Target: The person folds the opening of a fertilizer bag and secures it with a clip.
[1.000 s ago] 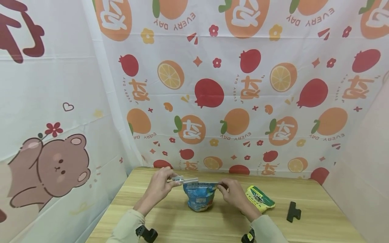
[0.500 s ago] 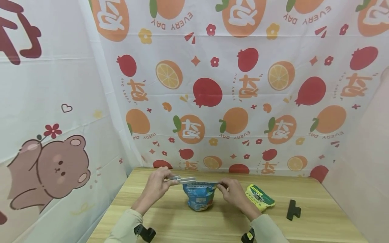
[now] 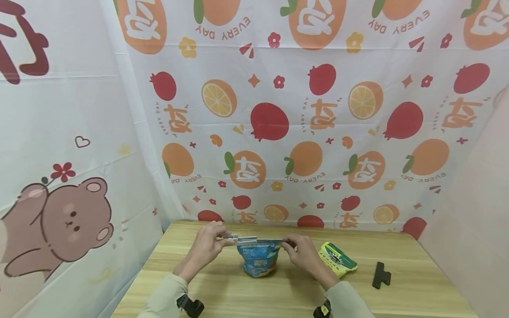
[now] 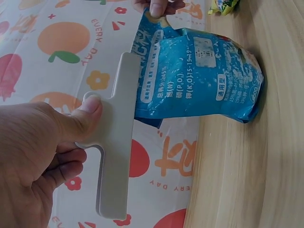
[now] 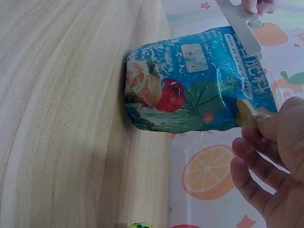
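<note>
A blue fertilizer bag (image 3: 259,261) with white print and vegetable pictures stands on the wooden table, its top drawn out flat. My left hand (image 3: 207,244) pinches the handles of a light grey bag clip (image 4: 118,137) between thumb and fingers. The clip's long bars overlap the left part of the bag's top edge, and the lower end of the clip reaches past the bag in the left wrist view. My right hand (image 3: 304,254) pinches the bag's other top corner between thumb and forefinger, the remaining fingers loosely bent in the right wrist view.
A yellow and green packet (image 3: 338,259) lies just beyond the right forearm. Farther right on the table (image 3: 421,291) is a black bag clip (image 3: 381,276). Printed cloth (image 3: 298,110) hangs behind the table and at its sides.
The grey clip has tipped more level and come slightly lower at the bag's top edge. My right hand keeps its pinch on the corner. The head view has shifted a little.
</note>
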The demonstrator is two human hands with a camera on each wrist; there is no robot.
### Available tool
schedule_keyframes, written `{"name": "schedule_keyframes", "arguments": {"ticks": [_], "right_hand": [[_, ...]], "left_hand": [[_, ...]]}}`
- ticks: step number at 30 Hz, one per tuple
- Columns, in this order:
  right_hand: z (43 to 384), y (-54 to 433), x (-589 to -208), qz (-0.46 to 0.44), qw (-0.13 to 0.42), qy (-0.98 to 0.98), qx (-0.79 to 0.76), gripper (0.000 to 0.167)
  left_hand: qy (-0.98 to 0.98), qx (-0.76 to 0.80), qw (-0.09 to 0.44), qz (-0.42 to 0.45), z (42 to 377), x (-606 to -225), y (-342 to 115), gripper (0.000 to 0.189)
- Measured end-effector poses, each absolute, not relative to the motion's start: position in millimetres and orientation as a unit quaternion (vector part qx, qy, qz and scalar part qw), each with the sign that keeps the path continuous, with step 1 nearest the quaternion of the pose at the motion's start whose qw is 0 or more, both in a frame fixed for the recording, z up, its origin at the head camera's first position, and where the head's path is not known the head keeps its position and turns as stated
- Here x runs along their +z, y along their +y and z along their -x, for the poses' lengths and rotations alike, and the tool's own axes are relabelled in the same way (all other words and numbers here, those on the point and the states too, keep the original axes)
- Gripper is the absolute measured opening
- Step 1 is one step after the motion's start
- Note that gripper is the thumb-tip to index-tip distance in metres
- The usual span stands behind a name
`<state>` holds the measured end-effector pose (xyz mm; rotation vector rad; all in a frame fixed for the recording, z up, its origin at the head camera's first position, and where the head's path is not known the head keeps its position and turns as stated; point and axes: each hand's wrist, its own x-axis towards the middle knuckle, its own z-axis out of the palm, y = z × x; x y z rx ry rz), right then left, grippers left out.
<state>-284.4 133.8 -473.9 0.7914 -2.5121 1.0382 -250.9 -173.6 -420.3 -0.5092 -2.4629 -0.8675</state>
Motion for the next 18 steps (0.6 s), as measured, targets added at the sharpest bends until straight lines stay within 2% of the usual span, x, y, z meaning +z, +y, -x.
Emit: {"name": "schedule_keyframes", "arguments": {"ticks": [15,18], "right_hand": [[287.3,132.1,-474.3,-0.273,0.137,-0.872,0.383,0.011],[285.4,132.6,-472.8,-0.268,0.12,-0.87,0.395,0.011]], "left_hand": [[-0.884,-0.317,0.266,0.219,256.5,-424.8,-159.3,0.014],[-0.888,-0.317,0.256,0.214,257.6,-426.7,-155.5,0.014]]}}
